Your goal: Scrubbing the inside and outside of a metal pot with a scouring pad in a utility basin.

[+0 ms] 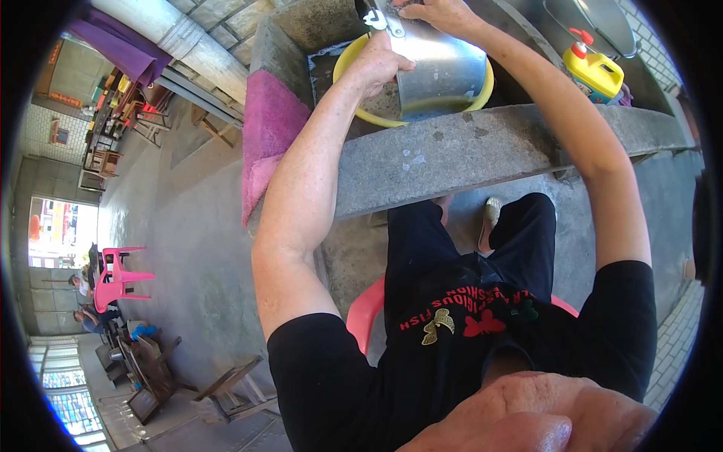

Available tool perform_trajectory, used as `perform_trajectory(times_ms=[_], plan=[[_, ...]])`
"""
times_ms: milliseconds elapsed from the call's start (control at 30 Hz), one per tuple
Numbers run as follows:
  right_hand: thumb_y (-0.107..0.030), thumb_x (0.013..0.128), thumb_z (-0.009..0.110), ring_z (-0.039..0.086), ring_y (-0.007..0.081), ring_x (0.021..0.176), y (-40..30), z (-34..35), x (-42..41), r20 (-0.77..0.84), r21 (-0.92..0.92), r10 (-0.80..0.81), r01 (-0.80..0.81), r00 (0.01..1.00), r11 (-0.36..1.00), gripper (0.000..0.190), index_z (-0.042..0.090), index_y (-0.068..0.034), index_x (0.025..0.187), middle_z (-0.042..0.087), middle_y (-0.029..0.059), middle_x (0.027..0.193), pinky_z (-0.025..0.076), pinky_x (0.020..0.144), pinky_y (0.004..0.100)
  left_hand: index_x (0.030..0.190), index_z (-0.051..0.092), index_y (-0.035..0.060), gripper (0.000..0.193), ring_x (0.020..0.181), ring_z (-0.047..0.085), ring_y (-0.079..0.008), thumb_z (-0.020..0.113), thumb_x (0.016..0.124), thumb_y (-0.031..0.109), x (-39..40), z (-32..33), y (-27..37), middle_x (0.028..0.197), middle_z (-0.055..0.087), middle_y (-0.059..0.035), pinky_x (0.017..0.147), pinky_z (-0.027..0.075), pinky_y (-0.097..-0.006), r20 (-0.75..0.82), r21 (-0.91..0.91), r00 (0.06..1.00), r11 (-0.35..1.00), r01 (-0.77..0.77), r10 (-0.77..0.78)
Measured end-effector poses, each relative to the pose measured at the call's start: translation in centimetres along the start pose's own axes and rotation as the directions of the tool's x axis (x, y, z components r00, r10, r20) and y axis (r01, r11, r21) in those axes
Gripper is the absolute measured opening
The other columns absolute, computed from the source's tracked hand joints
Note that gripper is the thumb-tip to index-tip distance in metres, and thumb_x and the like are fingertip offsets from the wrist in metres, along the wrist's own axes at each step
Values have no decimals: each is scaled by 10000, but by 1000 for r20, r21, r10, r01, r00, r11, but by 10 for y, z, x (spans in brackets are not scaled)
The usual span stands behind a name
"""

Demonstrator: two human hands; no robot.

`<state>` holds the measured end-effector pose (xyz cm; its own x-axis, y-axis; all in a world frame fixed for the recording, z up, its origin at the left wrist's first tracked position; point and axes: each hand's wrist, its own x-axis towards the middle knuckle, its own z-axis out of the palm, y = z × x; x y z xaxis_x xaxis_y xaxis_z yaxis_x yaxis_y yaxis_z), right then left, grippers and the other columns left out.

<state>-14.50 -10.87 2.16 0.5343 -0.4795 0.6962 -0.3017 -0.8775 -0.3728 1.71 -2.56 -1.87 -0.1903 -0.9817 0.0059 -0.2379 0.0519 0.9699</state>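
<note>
A large metal pot [443,73] lies tilted on its side in a yellow plastic basin [489,85] of cloudy water, inside a concrete sink [440,150]. My left hand [375,65] grips the pot near its rim and handle, thumb and a finger spread along the metal. At the top edge of the view, my right hand [432,12] presses against the pot's upper part with a dark, scourer-like thing under the fingers, partly cut off. A white note-shaped piece [375,19] shows by the pot's handle fitting.
A pink towel [271,130] drapes over the sink's left corner. To the right stand a yellow detergent bottle with red pump [596,70] and a big metal pot [593,22]. Far left are a pink plastic chair [116,279], wooden stools [237,395] and two seated people.
</note>
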Motion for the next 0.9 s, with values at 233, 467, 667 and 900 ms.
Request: perform_trajectory(times_ms=[233,467,667,900], plan=[[-59,716,707,543,273,952,-18,-1,-43,97,-3,-314,316,944,949,173,628,-43,869,562,70,941,447,847,370,1172,491,-21,477,981,608,-240,608,731,-159,1,4,-2,1017,614,-128,840,507,-369,-18,-70,993,991,-117,116],[-51,721,652,537,249,940,-32,11,-44,131,-227,-141,169,981,959,178,624,-55,896,542,83,943,463,796,356,1225,472,44,516,1031,605,-221,595,761,-145,-4,-2,-3,1111,586,-87,791,557,-387,29,100,994,989,-109,107],[-197,780,638,626,336,788,-13,12,-1,-109,-56,120,-127,987,990,156,629,-46,822,624,160,790,487,713,408,1163,514,7,404,917,636,-261,644,786,-56,-4,7,-8,1018,633,-160,682,534,-419,37,-2,993,994,109,-109],[-134,779,614,569,393,762,-29,25,-19,-147,-301,-131,81,980,950,103,597,-38,811,548,189,795,471,678,468,1160,475,-54,449,943,630,-271,673,757,-61,1,12,-13,1027,624,-184,767,539,-397,-112,166,988,979,120,-102]])
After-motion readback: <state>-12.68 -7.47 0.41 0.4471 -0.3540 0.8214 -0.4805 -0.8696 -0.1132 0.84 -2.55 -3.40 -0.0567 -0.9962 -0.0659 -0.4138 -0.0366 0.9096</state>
